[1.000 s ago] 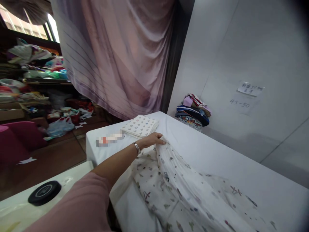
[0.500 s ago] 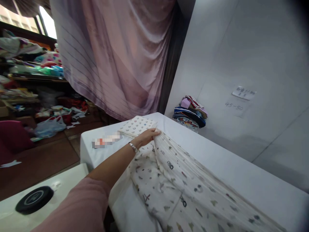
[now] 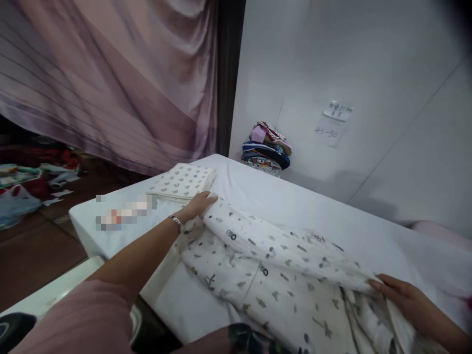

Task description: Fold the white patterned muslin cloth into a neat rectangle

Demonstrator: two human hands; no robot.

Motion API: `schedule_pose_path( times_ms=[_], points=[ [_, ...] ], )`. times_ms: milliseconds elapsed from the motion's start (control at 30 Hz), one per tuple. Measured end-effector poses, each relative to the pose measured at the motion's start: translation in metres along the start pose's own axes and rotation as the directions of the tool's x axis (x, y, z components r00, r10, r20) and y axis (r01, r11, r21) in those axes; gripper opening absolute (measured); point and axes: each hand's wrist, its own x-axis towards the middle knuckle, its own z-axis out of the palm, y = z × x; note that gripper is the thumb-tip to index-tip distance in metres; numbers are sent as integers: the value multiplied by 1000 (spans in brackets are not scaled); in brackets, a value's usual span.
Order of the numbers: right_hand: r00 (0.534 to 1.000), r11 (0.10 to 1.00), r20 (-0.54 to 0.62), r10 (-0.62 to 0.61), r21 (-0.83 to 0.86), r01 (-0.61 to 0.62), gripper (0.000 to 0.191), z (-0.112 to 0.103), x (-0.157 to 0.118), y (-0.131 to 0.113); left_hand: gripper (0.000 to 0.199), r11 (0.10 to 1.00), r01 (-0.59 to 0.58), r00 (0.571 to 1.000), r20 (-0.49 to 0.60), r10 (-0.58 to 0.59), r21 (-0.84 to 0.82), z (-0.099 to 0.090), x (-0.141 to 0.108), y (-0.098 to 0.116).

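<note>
A large white cloth (image 3: pixel 258 241) printed with small motifs lies over the white-covered table, its near part hanging over the front edge. My left hand (image 3: pixel 199 201), with a silver bracelet at the wrist, pinches the cloth's far left corner. At the right, my right hand (image 3: pixel 396 290) grips the same upper edge, so a folded strip stretches between both hands. Just beyond my left hand rests a folded white cloth (image 3: pixel 184 179) with a small repeated print.
The white table (image 3: pixel 250 184) runs along a grey wall bearing paper notes (image 3: pixel 337 112). Folded clothes (image 3: pixel 267 147) are stacked near the wall. A pixelated patch covers something at the table's left. A pink curtain (image 3: pixel 147 73) hangs behind; plastic bags (image 3: pixel 18 206) lie on the floor.
My view has turned right and down. My right hand has come into view, holding the cloth's edge at the right. My left hand keeps its pinch on the corner.
</note>
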Motion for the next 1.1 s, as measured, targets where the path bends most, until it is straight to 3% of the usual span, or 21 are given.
schedule_pose_path(
  times_ms=[133,267,400,467,567,633,700,733,867,1000,1100],
  points=[
    [982,996,187,-33,88,17,41,5,-2,-20,32,988,7,1000,-3,-6,157,18,-5,-24],
    [985,993,166,-52,114,33,40,8,-2,-19,32,882,-42,999,1,47,469,28,-7,-31],
    [993,992,115,-34,127,20,36,13,-8,-16,33,768,-143,981,-11,191,624,25,-12,-14],
    [997,991,75,-24,134,13,35,15,-12,-17,33,730,-275,928,-26,373,626,29,-18,7],
    [1000,992,18,-15,129,13,34,18,-17,-19,25,658,-579,778,83,623,482,55,-35,45],
    [1000,992,-13,-3,122,5,35,20,-20,-19,21,597,-747,662,242,710,291,84,-50,69],
    [999,994,-39,10,108,-6,35,21,-24,-18,21,538,-829,553,365,749,151,114,-63,86],
    [998,995,-54,12,97,-7,35,22,-26,-17,21,526,-844,519,405,753,105,127,-68,92],
    [994,997,-102,-29,73,36,35,21,-38,-15,23,528,-848,476,497,725,43,158,-75,101],
    [994,994,-108,-30,97,41,35,20,-46,-22,22,537,-840,487,545,682,79,162,-75,100],
    [991,992,-126,-42,110,56,34,21,-47,-27,22,518,-854,457,553,697,53,161,-78,99]
  ],
)
